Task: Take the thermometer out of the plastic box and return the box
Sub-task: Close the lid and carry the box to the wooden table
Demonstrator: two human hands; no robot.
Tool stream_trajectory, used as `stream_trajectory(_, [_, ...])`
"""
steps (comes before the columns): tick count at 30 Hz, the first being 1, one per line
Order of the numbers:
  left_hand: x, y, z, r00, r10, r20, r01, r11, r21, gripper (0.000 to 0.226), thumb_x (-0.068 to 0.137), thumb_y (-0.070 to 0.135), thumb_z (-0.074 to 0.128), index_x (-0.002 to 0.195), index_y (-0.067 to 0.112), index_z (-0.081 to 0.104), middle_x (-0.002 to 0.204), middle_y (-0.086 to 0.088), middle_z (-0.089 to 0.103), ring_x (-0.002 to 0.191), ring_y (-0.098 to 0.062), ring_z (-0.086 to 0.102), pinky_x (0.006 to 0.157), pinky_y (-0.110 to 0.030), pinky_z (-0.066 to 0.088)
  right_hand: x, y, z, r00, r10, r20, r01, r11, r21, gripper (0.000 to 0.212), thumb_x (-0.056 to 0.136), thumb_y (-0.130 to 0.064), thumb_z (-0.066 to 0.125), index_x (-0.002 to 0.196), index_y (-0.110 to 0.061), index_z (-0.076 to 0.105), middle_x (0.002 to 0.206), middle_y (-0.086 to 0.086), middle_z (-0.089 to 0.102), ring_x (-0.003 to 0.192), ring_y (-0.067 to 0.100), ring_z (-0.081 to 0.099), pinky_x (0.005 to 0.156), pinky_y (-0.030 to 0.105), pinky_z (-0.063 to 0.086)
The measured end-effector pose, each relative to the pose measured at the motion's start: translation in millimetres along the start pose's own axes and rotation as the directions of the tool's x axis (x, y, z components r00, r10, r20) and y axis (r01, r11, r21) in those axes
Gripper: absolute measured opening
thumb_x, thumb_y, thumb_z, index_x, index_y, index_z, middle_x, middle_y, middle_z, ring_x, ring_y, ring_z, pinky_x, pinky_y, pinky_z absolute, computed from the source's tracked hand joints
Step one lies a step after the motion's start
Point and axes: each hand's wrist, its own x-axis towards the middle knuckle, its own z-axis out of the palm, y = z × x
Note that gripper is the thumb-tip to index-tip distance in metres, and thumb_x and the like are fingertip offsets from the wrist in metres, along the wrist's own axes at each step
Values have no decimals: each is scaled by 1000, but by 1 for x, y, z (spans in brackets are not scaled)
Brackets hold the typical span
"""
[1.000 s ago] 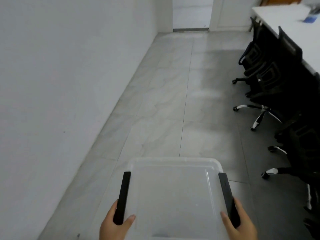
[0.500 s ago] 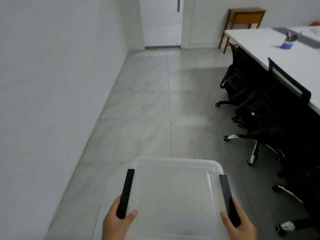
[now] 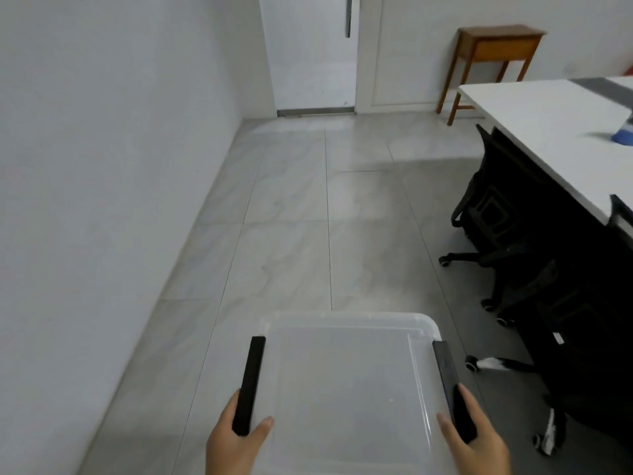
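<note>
I carry a translucent plastic box [image 3: 346, 382] with a closed lid and black side latches, held level in front of me above the tiled floor. My left hand [image 3: 233, 443] grips its left edge over the black latch [image 3: 249, 382], thumb on the lid. My right hand [image 3: 476, 440] grips the right edge over the other latch [image 3: 448, 382]. The thermometer is not visible; the cloudy lid hides the inside.
A white wall [image 3: 102, 166] runs along my left. A long white table [image 3: 561, 132] with black wheeled office chairs [image 3: 507, 228] lines the right. A closed white door [image 3: 315, 53] and a small wooden side table [image 3: 496, 49] stand at the far end of the grey tiled floor [image 3: 308, 234].
The view has lifted and turned, bringing the door, wooden side table and white table into sight. The box stays held in both hands the same way.
</note>
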Motion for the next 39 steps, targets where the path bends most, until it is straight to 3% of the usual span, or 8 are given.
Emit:
stream_trajectory(3, [64,31,27,997,-28,66,26,999,24,65,59,6,80,118,3,55,106,-17,63,98,-33,56,91,-37,40,71,-22,26,999,-15,43,17,999,-43,56,69,-1,70,122,-8,51,126,21,57,113,34,54,98,38,37])
stream_trajectory(6, [141,66,52,985,-49,163,48,999,9,85,33,37,86,108,8,59,96,-15,64,88,-33,58,82,-34,42,152,-52,61,997,-18,70,23,997,-70,58,68,0,71,121,-5,51,125,22,56,116,34,52,99,36,35])
stream_trajectory(10, [252,140,90,995,-80,54,80,997,-7,57,64,4,76,117,-1,54,108,-23,62,94,-35,56,95,-41,40,262,-135,98,998,44,49,-42,998,-36,57,71,-3,69,124,-8,49,127,20,56,114,35,53,99,39,37])
stream_trajectory(14, [353,229,133,1000,-27,-15,27,1000,6,56,65,-4,72,118,0,55,110,-20,62,89,-25,50,95,-37,38,360,-210,128,998,69,-15,-69,998,-4,57,72,-4,69,124,-10,49,128,19,56,115,35,52,103,42,35])
stream_trajectory(18, [447,296,182,999,-32,2,32,998,48,57,65,-4,72,119,0,53,113,-20,60,89,-24,48,96,-37,38,450,-255,153,991,105,-84,-105,994,0,55,70,-3,70,122,-9,52,125,19,58,114,34,53,103,42,36])
stream_trajectory(22, [550,351,244,999,-21,41,18,997,80,55,62,-4,75,114,-1,56,101,-20,62,84,-27,52,87,-35,40,569,-297,177,990,126,-68,-126,992,3,58,71,-6,71,124,-7,48,128,20,54,116,35,51,103,41,35])
stream_trajectory(34, [816,565,409,989,0,146,-14,995,94,54,64,1,75,114,-2,55,106,-20,63,93,-31,57,95,-42,42,901,-465,210,987,142,-72,-136,988,72,58,70,-3,70,124,-7,49,117,19,61,113,35,54,100,41,37])
stream_trajectory(39, [933,644,493,991,-11,134,-6,992,128,53,64,-1,75,113,-1,56,107,-22,63,90,-31,57,93,-39,41,1035,-509,242,962,252,-104,-246,967,66,55,71,-5,69,123,-6,50,116,18,61,111,34,55,99,40,38])
